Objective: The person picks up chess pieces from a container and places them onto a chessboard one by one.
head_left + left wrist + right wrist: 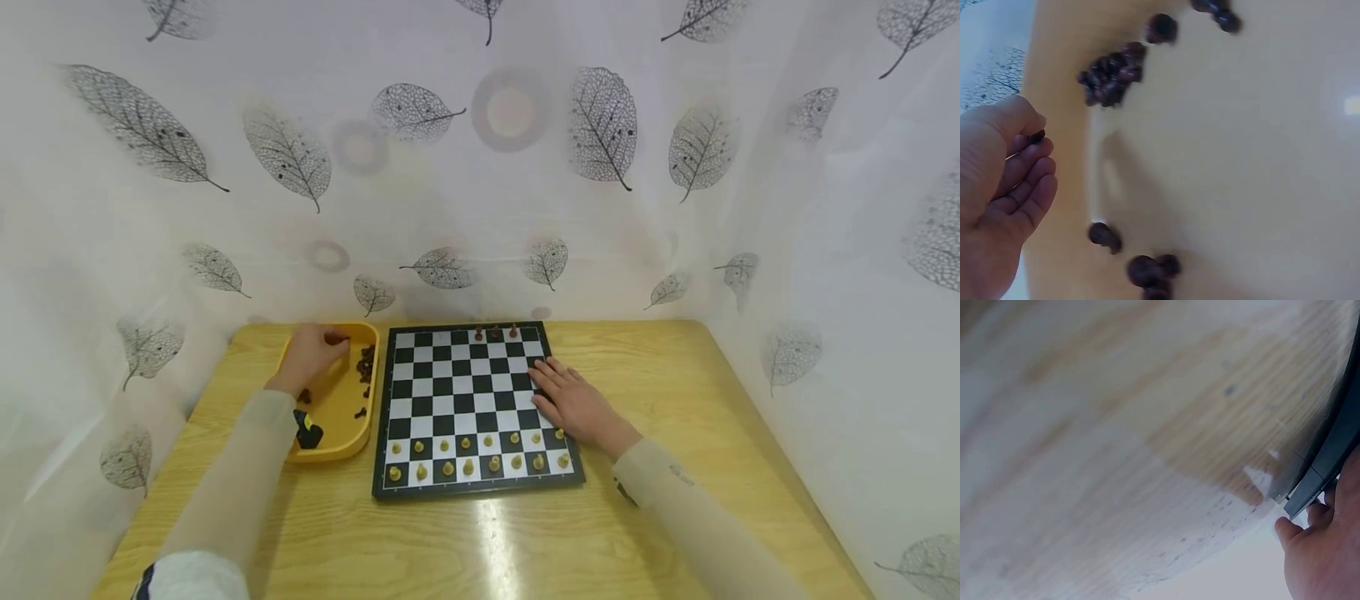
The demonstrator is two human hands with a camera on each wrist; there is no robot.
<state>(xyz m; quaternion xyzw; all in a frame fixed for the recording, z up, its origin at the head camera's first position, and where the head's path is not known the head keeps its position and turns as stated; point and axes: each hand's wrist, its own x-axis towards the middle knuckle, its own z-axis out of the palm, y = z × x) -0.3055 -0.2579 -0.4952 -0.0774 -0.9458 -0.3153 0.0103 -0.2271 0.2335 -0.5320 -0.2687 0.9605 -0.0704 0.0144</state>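
One chess piece (1036,136), dark brown and glossy: only a small rounded end is showing, the remainder lying hidden in the fingers, so which way it is pointing and how its long axis is running cannot be told. Location: the left hand (311,358) is holding it above the far part of the tray, pinching it between thumb and forefinger, the other fingers curling loosely alongside. One tray (337,417), yellow, round-cornered, its long axis running away from the person, sitting just left of the board. Loose dark pieces (365,365), reddish brown, mostly clustering along its right side, a few lying apart. One chessboard (465,403), checkered black and white within a dark border, lying flat on the wooden table (450,550), its near edge facing the person and rising slightly toward the right. Sixteen gold pieces (468,467), standing in the two nearest rows. Three reddish-brown pieces (513,332), standing in the farthest row, right of centre. The right hand (573,404) is resting on the board's right edge, fingers extending over the border, thumb spreading apart, pinching nothing.
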